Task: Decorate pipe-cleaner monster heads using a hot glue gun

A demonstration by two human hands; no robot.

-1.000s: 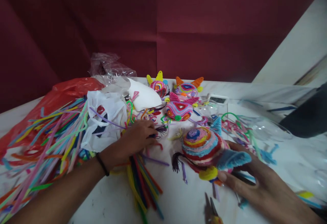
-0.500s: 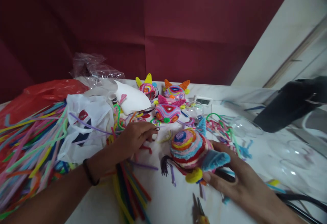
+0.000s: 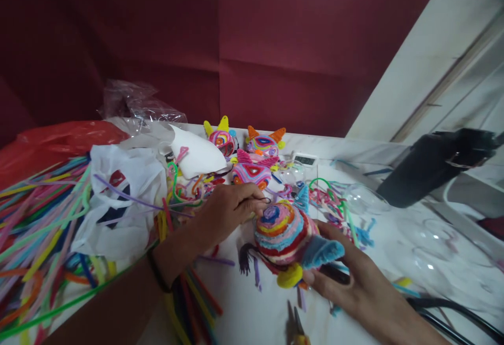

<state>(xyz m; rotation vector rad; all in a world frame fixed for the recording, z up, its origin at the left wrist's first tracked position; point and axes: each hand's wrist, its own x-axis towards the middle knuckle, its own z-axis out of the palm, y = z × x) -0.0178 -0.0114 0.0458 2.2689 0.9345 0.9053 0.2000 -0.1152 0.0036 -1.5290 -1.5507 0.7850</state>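
My right hand (image 3: 354, 279) holds a round striped ball of coiled pipe cleaners (image 3: 284, 231) with a blue ear (image 3: 323, 250) and a yellow knob, resting low over the white table (image 3: 260, 308). My left hand (image 3: 230, 211) pinches a small black pipe-cleaner piece (image 3: 264, 200) right at the ball's upper left side. A black tuft (image 3: 244, 261) hangs from the ball's lower left.
Three finished pipe-cleaner figures (image 3: 252, 173) stand behind. A big heap of loose pipe cleaners (image 3: 43, 213), a white plastic bag (image 3: 122, 198) and a red bag (image 3: 59, 137) lie left. Clear plastic domes (image 3: 362, 200), a black object (image 3: 429, 166) and pliers (image 3: 297, 329) are nearby.
My left hand lifted the black piece off the table and carried it right to the striped ball. The view swung slightly right; the right hand kept its hold.
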